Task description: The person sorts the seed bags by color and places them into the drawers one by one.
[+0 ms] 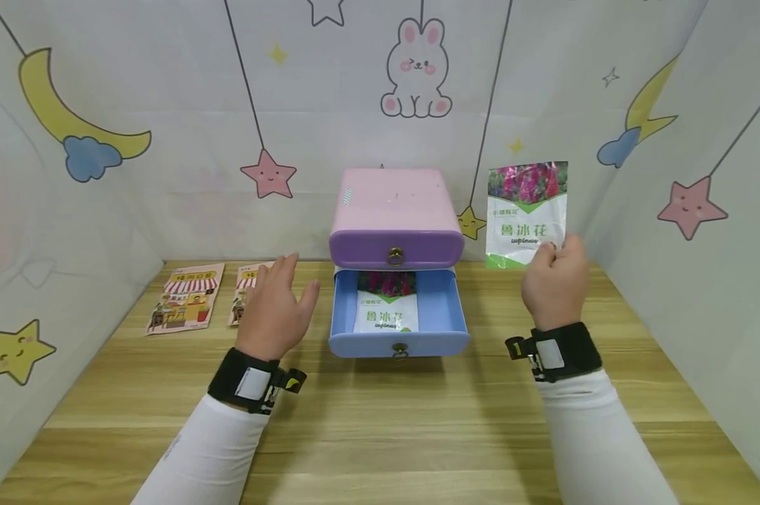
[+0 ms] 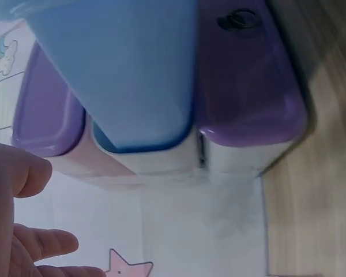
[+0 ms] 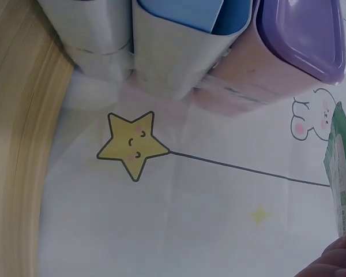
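A seed packet [image 1: 526,210], white and green with pink flowers printed across its top, is held up by my right hand [image 1: 557,284], thumb over its lower right corner. In the right wrist view the same packet [image 3: 341,173] shows nearly edge-on. A matching flower seed packet [image 1: 386,314] lies face up inside the pulled-out blue drawer [image 1: 399,345]. My left hand [image 1: 275,312] hovers to the left of that drawer, thumb apart from the fingers and nothing in its grasp. The left wrist view shows its fingers [image 2: 46,242] extended.
The small cabinet [image 1: 392,200] is pink on top; its purple top drawer [image 1: 361,249] is closed. Below the blue drawer is another purple drawer [image 2: 248,86]. Two pink packets with shop pictures lie on the left: one packet [image 1: 187,298] whole, another packet [image 1: 241,291] partly behind my left hand.
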The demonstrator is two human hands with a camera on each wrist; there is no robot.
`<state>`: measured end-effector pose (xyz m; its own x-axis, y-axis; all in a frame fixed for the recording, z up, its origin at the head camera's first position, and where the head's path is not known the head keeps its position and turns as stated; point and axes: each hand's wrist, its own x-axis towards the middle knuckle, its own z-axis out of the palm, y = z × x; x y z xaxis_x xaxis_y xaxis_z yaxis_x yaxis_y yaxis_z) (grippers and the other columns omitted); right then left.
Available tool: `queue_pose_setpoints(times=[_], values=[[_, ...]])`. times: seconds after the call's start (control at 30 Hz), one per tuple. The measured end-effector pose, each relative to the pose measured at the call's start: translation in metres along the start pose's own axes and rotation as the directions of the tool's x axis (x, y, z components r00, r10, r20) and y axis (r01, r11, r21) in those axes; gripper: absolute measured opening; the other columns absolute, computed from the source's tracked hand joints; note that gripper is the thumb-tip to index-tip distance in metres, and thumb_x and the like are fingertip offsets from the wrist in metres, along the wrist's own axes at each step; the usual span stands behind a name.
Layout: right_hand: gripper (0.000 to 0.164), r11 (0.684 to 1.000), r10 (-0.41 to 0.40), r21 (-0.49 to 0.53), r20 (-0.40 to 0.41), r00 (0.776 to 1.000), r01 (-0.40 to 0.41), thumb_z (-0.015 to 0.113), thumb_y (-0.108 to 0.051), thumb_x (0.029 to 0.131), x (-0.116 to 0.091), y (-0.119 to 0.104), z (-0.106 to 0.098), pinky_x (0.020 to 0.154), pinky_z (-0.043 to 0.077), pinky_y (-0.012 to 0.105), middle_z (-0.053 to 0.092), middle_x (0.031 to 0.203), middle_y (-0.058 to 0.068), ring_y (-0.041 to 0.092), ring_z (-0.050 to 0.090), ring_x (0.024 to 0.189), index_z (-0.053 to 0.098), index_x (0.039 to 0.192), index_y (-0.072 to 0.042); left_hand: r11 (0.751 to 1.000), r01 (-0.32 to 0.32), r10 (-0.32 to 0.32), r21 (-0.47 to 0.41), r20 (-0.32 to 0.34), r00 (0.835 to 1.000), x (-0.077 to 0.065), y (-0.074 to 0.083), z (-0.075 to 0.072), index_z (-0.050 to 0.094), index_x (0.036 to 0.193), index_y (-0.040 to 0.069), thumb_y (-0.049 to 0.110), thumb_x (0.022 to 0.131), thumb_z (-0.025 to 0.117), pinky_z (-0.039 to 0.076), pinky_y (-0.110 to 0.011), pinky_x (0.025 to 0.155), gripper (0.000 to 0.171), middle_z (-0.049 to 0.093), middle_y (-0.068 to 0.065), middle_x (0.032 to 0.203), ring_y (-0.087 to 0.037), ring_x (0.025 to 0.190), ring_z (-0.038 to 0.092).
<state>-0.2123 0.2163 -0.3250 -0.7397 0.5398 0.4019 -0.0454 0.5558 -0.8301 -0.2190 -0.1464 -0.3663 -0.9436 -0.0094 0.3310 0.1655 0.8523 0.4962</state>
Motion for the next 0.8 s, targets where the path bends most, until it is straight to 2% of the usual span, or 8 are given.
queue_pose_setpoints(times=[0.17, 0.37, 0.67, 0.8], values=[[0.04, 0.998, -0.025, 0.052, 0.004, 1.0, 0.024, 0.032, -0.026, 0.102, -0.009, -0.001, -0.002, 0.058, 0.042, 0.023, 0.065, 0.114, 0.015, 0.018, 0.054, 0.08, 0.051, 0.125, 0.001, 0.997, -0.04, 0.038, -0.06, -0.036, 0.999, 0.001, 0.016, -0.006, 0.031, 0.151, 0.014, 0.049, 0.098, 0.043, 0.021, -0.067, 0.112, 0.065, 0.034, -0.015, 0.155, -0.049, 0.143, 0.021], [0.039, 0.995, -0.045, 0.084, 0.013, 0.999, 0.044, 0.035, -0.026, 0.102, -0.017, -0.004, -0.001, 0.051, 0.039, 0.02, 0.067, 0.115, 0.013, 0.016, 0.05, 0.07, 0.053, 0.126, -0.001, 0.986, -0.102, 0.093, -0.128, -0.081, 0.992, -0.002, 0.032, -0.013, 0.031, 0.151, 0.013, 0.045, 0.098, 0.046, 0.024, -0.059, 0.115, 0.064, 0.035, -0.012, 0.155, -0.043, 0.145, 0.023], [0.037, 0.991, -0.083, 0.107, 0.039, 0.996, 0.079, 0.035, -0.022, 0.101, -0.024, -0.008, 0.008, 0.051, 0.041, 0.02, 0.067, 0.113, 0.015, 0.014, 0.054, 0.072, 0.052, 0.126, 0.001, 0.98, -0.154, 0.144, -0.128, -0.086, 0.986, -0.003, 0.039, -0.013, 0.03, 0.151, 0.011, 0.047, 0.097, 0.046, 0.024, -0.057, 0.116, 0.066, 0.035, -0.012, 0.155, -0.04, 0.146, 0.023], [0.035, 0.987, -0.104, 0.125, 0.046, 0.994, 0.097, 0.037, -0.02, 0.101, -0.028, -0.009, 0.011, 0.047, 0.036, 0.021, 0.068, 0.111, 0.014, 0.014, 0.049, 0.062, 0.053, 0.124, 0.002, 0.979, -0.164, 0.155, -0.122, -0.083, 0.984, -0.005, 0.041, -0.011, 0.029, 0.151, 0.012, 0.047, 0.097, 0.046, 0.025, -0.054, 0.117, 0.067, 0.035, -0.011, 0.155, -0.037, 0.146, 0.023]])
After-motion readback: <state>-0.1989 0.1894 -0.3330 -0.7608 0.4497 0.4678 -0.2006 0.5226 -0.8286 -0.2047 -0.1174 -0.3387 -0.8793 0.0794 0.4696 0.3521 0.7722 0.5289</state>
